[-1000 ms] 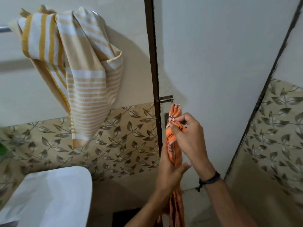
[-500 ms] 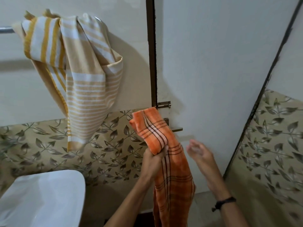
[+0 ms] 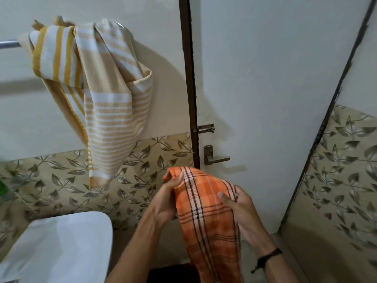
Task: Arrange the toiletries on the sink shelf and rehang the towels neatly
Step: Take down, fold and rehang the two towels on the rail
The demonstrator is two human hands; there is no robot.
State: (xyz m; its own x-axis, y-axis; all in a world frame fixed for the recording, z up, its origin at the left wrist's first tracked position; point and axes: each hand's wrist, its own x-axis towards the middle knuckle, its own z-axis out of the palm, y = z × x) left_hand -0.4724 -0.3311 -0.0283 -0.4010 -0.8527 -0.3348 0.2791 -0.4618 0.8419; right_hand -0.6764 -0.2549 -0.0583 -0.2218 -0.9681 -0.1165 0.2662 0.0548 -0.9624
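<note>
**Orange towel (image 3: 206, 211) gripped at its top, hanging free**

Left hand (image 3: 167, 199) curls its fingers round the upper left edge of the orange towel. Right hand (image 3: 242, 205) pinches the right edge, thumb in front, fingers behind. The cloth is bunched at the top and its long axis drops straight down between the forearms. The rail (image 3: 9, 44) lies far up and left, well apart, with a crumpled striped towel (image 3: 106, 99) draped over it. Left hand is nearer. Judgement: the lift must go up and leftward.

Orange check towel (image 3: 204, 227) between L hand (image 3: 168, 201) & R hand (image 3: 241, 208) — yellow-striped towel (image 3: 106, 111) on rail (image 3: 9, 44), upper left
</note>
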